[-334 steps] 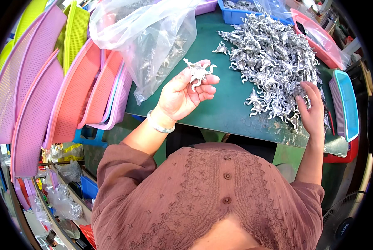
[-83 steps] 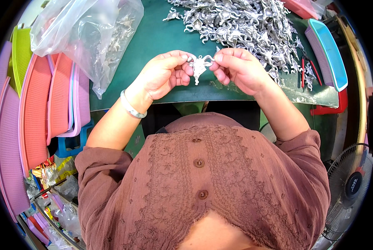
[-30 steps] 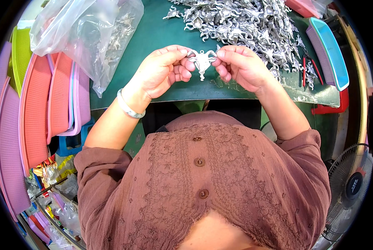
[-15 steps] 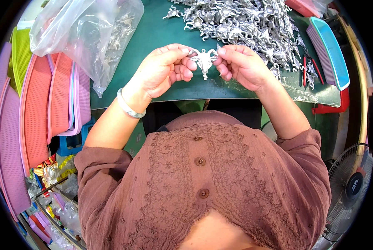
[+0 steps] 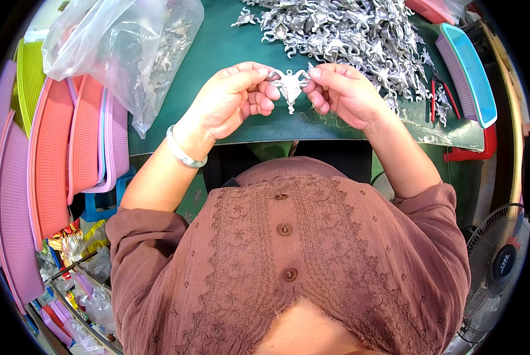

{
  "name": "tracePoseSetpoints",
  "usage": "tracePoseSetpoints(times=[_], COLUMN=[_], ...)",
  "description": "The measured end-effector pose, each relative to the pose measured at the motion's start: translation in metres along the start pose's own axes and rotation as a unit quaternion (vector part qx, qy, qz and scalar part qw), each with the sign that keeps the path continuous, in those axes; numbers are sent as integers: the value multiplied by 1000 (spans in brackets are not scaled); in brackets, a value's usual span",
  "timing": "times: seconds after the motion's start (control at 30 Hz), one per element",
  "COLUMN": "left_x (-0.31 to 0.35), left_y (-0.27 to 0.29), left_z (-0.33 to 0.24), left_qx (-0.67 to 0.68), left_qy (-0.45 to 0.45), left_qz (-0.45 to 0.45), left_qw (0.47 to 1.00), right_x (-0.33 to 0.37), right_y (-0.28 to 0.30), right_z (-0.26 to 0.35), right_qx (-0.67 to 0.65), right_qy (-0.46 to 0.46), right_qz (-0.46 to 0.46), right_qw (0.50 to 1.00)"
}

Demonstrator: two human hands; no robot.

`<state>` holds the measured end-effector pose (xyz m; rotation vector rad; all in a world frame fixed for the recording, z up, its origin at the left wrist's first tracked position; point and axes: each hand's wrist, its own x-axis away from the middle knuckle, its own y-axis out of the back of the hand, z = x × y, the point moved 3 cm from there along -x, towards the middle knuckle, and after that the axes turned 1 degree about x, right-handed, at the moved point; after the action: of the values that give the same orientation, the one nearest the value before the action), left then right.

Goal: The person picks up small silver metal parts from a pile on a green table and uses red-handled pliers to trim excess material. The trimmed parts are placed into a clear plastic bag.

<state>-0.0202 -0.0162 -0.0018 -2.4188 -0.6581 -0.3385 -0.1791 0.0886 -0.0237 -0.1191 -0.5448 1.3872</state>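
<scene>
Metal piece (image 5: 290,86) — small silver casting, horned-head shape — held up between both hands, just above near edge of green worktop (image 5: 217,53).

L hand (image 5: 232,97): thumb + forefinger pinched on piece's left horn tip, other fingers curled under. R hand (image 5: 345,94): same pinch on right horn tip, fingers curled. Both closed narrow on the one piece; neither has a free finger out.

Key relation: piece's long axis runs L–R, horn to horn, spanning the gap between the two hands. Short stem hangs down from centre, toward the body. Piece sits equally near both hands, each at one end; no hand nearer.

Beyond the hands, up and to R: big pile (image 5: 348,35) of like castings on worktop, nearer R hand, not touching it. Past L hand, up-left: clear bag (image 5: 129,53) w/ more castings inside, apart from the hand. Bracelet (image 5: 182,151) on L wrist. Red-handled pliers (image 5: 439,97) right of R hand, near the pile edge. Blue tray (image 5: 466,71) further R. Pink baskets (image 5: 81,142) stacked well left of L arm.
</scene>
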Motion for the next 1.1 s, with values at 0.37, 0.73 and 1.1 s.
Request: tracePoseSetpoints(times=[0.37,0.73,1.1], left_x=[3,6,9], left_y=[-4,-10,-8], left_z=[-2,-1,-2], left_qx=[-4,-89,-86], left_qy=[-13,-140,-108], left_qz=[-10,12,16], left_qw=[1000,986,990], right_x=[3,8,9], right_y=[-1,0,-4], right_z=[3,6,8], right_qx=[24,43,16], right_qy=[24,123,102], right_qz=[5,58,52], right_qw=[999,990,993])
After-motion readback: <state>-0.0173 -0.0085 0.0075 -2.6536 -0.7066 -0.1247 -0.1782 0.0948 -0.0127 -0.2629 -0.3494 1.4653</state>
